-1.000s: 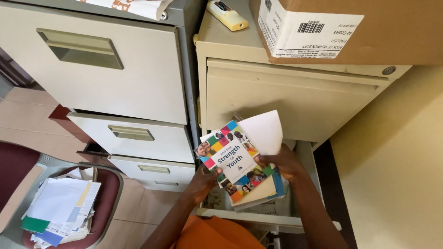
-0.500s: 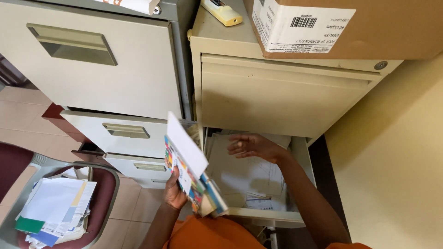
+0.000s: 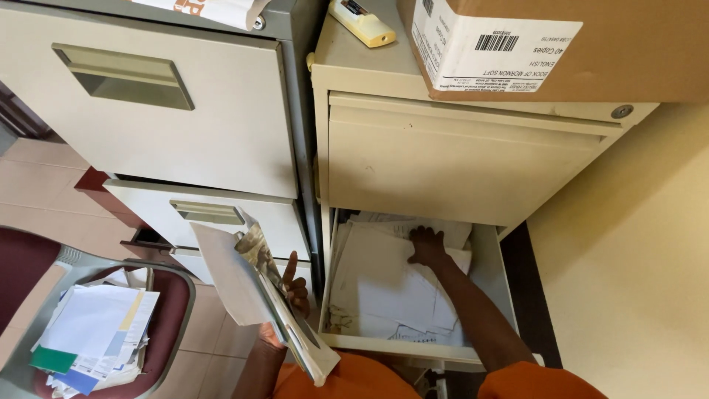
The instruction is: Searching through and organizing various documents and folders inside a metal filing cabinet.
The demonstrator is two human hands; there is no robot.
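My left hand [image 3: 289, 295] grips a stack of booklets and papers [image 3: 255, 292], held on edge and tilted to the left of the open drawer. My right hand [image 3: 427, 246] reaches down into the open bottom drawer [image 3: 487, 273] of the cream filing cabinet [image 3: 458, 159], its fingers pressed on the white papers [image 3: 384, 281] lying inside. Whether those fingers pinch a sheet is unclear. My orange sleeves show at the bottom edge.
A grey filing cabinet [image 3: 170, 125] with three shut drawers stands on the left. A maroon chair [image 3: 173, 314] at lower left carries a heap of papers [image 3: 96, 336]. A cardboard box [image 3: 561, 44] and a yellow stapler [image 3: 362, 22] rest on top of the cream cabinet. A yellow wall [image 3: 635, 258] is on the right.
My left hand carried the booklet stack out of the drawer and off to the left, turning it on edge. My right hand let go of it and went down onto the papers in the drawer.
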